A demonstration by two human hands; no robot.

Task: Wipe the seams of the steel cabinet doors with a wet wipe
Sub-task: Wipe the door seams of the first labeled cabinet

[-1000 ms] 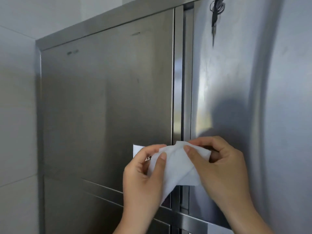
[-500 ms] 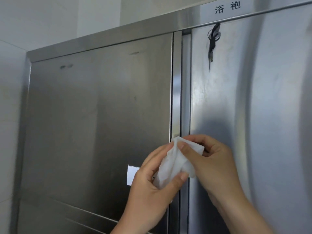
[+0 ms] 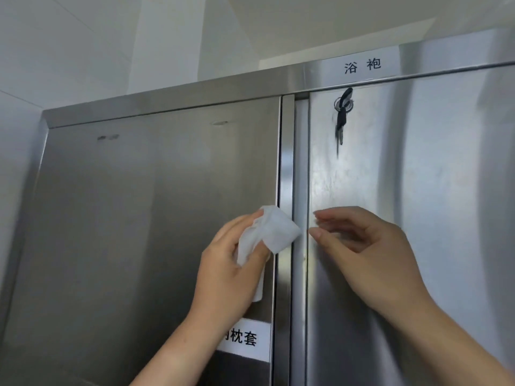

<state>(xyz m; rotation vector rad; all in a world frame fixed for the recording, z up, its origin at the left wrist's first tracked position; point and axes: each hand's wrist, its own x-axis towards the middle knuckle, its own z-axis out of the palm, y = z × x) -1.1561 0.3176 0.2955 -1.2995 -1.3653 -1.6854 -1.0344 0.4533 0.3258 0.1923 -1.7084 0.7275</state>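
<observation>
Two steel cabinet doors fill the view: a left door (image 3: 145, 218) and a right door (image 3: 404, 176). Between them runs the vertical seam (image 3: 292, 168), a narrow steel strip with a gap on each side. My left hand (image 3: 231, 266) is shut on a folded white wet wipe (image 3: 273, 232), whose free corner lies against the seam strip at mid height. My right hand (image 3: 370, 246) hovers just right of the seam over the right door, fingers apart and holding nothing.
A key (image 3: 342, 118) hangs from a lock at the top of the right door. A white label (image 3: 362, 65) sits on the cabinet's top rail, and another label (image 3: 248, 341) is on the left door below my left hand. White wall lies to the left.
My right hand has let go of the wipe and drawn off to the right. The wipe stays in my left hand, now against the seam. The view has tilted upward.
</observation>
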